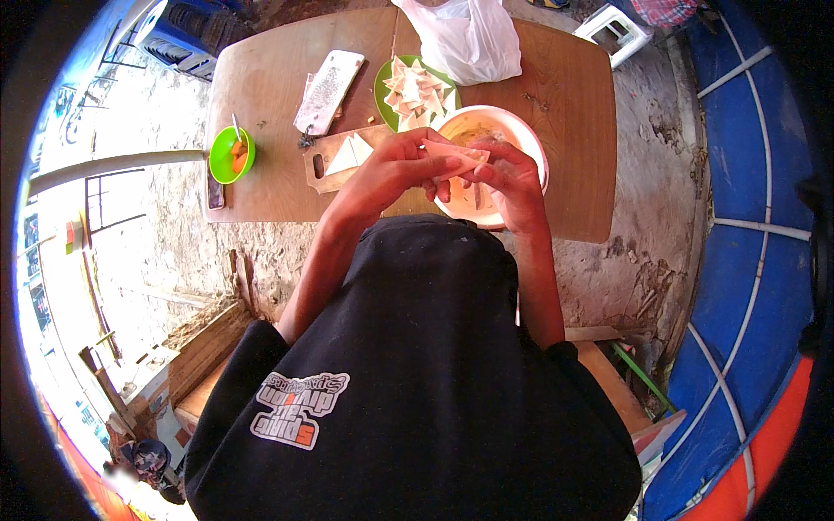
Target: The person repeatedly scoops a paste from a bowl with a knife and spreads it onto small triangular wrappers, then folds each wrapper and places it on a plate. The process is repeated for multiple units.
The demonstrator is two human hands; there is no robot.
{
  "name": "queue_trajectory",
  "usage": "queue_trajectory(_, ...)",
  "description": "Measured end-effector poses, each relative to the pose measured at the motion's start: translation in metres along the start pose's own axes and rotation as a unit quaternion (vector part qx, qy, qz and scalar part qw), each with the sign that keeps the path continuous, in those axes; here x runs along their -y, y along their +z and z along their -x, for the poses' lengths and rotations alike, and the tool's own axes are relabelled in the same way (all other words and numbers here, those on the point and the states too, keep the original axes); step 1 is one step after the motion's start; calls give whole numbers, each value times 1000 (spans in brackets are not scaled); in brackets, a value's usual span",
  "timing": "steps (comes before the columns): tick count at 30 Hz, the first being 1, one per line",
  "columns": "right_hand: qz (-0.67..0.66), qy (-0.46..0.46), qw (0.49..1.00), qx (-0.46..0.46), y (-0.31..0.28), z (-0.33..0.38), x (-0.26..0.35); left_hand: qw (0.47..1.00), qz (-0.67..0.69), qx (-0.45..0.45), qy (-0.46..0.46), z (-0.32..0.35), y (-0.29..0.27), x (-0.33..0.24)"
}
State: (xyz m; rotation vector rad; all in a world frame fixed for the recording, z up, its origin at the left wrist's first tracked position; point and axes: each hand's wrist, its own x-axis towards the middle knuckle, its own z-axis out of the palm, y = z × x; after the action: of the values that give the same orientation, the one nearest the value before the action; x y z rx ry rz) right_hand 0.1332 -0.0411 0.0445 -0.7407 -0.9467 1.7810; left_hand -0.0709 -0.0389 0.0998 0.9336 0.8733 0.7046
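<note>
Both my hands meet over a large white bowl (528,139) on a low wooden table (573,104). A pale dough wrapper (460,156), folded into a pocket, is pinched between them. My left hand (395,165) grips its left end and my right hand (512,178) holds its right side. The bowl holds an orange-brown filling. A green plate (383,80) piled with folded triangular pastries stands just beyond my hands. A small wooden board (326,165) with a white triangular wrapper (349,154) lies to the left of my left hand.
A green cup (231,156) with orange paste and a stick stands at the table's left. A dark phone (215,189) lies by the edge. A white grater-like board (328,91) and a white plastic bag (469,39) lie farther back. A white stool (621,33) stands beyond the table; blue tarp (747,217) at right.
</note>
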Motion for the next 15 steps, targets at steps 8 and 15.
queue_trajectory(8,31,-1,999,-34,3,0,2,1000,26,-10,-6,2,2,1)
queue_trajectory(15,30,-30,999,-26,1,0,3,998,-51,-44,14,2,1,5)
